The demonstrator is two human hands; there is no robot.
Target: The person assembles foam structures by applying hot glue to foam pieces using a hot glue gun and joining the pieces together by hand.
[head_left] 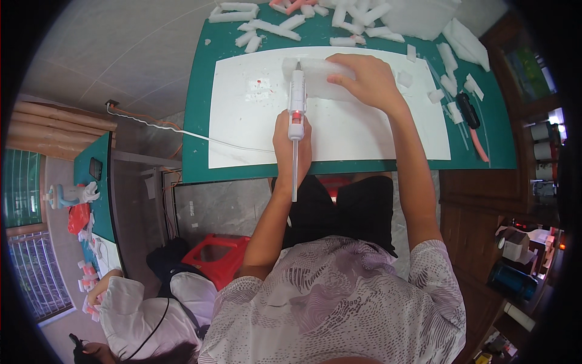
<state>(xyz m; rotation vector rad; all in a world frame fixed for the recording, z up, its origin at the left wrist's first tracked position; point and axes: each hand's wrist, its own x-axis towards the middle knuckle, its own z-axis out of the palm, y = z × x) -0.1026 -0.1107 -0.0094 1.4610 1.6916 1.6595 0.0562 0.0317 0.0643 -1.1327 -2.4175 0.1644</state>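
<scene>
My left hand [285,145] is wrapped round the handle of a white hot glue gun [296,100]. A long clear glue stick juts from the gun's rear toward me. The nozzle points away from me and meets the left end of a white foam piece [318,68]; whether it touches cannot be told. My right hand [370,79] grips the right end of this foam piece between thumb and fingers. Both hands are over a white board [242,130] that lies on a green mat [197,121].
White and pink foam strips [276,29] lie along the far edge. At right are small foam bits, clear glue sticks and pink-handled pliers [478,142]. The gun's white cord [200,136] runs left to a socket. A person [145,309] sits lower left by a red stool [215,258].
</scene>
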